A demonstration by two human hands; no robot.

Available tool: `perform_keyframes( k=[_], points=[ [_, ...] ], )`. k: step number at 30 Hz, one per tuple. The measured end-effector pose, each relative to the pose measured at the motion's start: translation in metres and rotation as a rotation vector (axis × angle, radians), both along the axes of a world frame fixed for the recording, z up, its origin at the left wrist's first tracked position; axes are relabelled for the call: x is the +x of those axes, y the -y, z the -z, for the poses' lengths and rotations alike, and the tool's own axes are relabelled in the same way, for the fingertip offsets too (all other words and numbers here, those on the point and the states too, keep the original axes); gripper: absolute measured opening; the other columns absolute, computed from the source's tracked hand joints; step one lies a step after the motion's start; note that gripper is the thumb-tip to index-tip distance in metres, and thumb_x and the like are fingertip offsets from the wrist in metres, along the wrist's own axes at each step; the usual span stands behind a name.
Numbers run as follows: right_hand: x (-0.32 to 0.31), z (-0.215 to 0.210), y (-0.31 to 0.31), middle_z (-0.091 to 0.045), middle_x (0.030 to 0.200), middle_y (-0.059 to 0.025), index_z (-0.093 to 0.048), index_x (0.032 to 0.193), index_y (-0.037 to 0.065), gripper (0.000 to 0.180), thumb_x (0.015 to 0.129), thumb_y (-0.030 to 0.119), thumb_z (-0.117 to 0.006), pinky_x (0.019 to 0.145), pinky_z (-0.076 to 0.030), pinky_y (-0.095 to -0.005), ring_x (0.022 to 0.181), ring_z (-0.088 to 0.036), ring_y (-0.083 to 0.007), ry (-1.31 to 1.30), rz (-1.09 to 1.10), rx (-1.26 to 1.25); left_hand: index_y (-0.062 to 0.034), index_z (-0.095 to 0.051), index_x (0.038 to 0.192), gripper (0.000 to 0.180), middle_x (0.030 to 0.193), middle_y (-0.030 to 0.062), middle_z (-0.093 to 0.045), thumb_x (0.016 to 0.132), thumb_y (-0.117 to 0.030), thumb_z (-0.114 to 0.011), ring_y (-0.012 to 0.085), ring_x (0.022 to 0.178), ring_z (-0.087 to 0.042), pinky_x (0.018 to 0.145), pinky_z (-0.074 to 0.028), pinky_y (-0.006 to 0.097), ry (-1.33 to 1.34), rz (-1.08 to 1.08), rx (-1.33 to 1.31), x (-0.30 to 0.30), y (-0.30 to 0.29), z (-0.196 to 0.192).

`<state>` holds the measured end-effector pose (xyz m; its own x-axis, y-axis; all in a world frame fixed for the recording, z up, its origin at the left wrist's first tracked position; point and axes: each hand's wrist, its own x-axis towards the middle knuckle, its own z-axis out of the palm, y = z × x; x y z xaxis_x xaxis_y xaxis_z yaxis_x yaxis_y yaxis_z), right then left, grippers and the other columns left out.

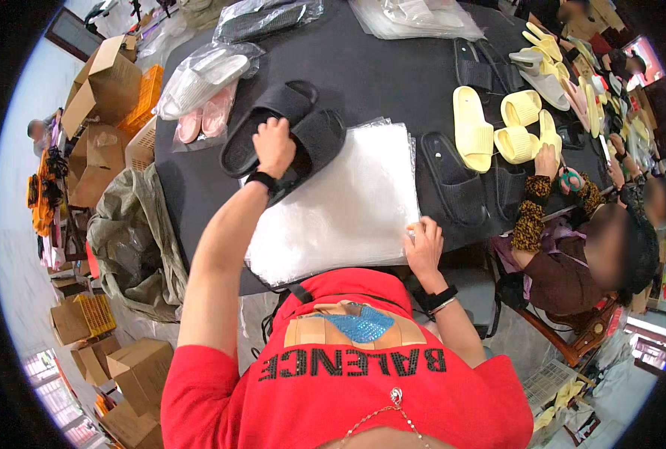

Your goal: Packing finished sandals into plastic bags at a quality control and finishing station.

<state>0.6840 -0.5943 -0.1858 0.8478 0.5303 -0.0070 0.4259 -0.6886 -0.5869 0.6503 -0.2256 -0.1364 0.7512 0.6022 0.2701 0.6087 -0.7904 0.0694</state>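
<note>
Person's left hand (275,147): fingers curled, gripping black slippers (322,141) at bag stack's (348,198) far left corner. Right hand (425,245): fingers bent at its right edge; pinch unclear. Risks: clinging bags lifting together; loose grip dropping a slipper.

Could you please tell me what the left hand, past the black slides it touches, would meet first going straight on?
Past the black slides, the left hand would probably meet the plastic-bagged black slippers first, though depth is unclear.

Wide fisheye view from wearer's head, facing down, near black table (393,78).
</note>
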Motion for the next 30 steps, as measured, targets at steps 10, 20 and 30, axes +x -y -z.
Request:
perform_keyframes(
  k=[10, 20, 30],
  points=[
    [-0.003, 0.012, -0.056, -0.026, 0.140, -0.0106, -0.040, 0.130, 0.019, 0.083, 0.065, 0.069, -0.050, 0.093, -0.001, -0.0703, 0.133, -0.008, -0.0315, 0.253, -0.785, -0.419, -0.0051, -0.051, 0.082, 0.021, 0.086, 0.0138, -0.050, 0.061, -0.002, -0.053, 0.0319, 0.085, -0.049, 0.069, -0.040, 0.042, -0.030, 0.429, -0.298, -0.100, 0.091, 0.028],
    [0.000, 0.014, -0.054, -0.017, 0.143, -0.0126, -0.028, 0.136, 0.019, 0.083, 0.071, 0.068, -0.045, 0.097, -0.003, -0.0656, 0.132, -0.012, -0.0318, 0.039, -0.757, -0.314, 0.0045, -0.047, 0.078, 0.020, 0.081, 0.0229, -0.047, 0.059, 0.003, -0.041, 0.0413, 0.081, -0.043, 0.072, -0.035, 0.047, 0.324, -0.133, 0.003, -0.220, -0.047, 0.020],
    [0.000, -0.093, -0.088, -0.038, 0.129, -0.0211, -0.022, 0.136, 0.010, 0.076, 0.072, 0.015, -0.061, 0.092, -0.037, -0.0388, 0.111, -0.047, -0.0336, -0.392, -0.581, 0.384, 0.0018, -0.049, 0.079, 0.025, 0.082, 0.0204, -0.045, 0.057, 0.010, -0.043, 0.0402, 0.080, -0.043, 0.069, -0.037, 0.046, 0.132, 0.573, -0.355, -0.112, 0.081, -0.057]
  ],
)
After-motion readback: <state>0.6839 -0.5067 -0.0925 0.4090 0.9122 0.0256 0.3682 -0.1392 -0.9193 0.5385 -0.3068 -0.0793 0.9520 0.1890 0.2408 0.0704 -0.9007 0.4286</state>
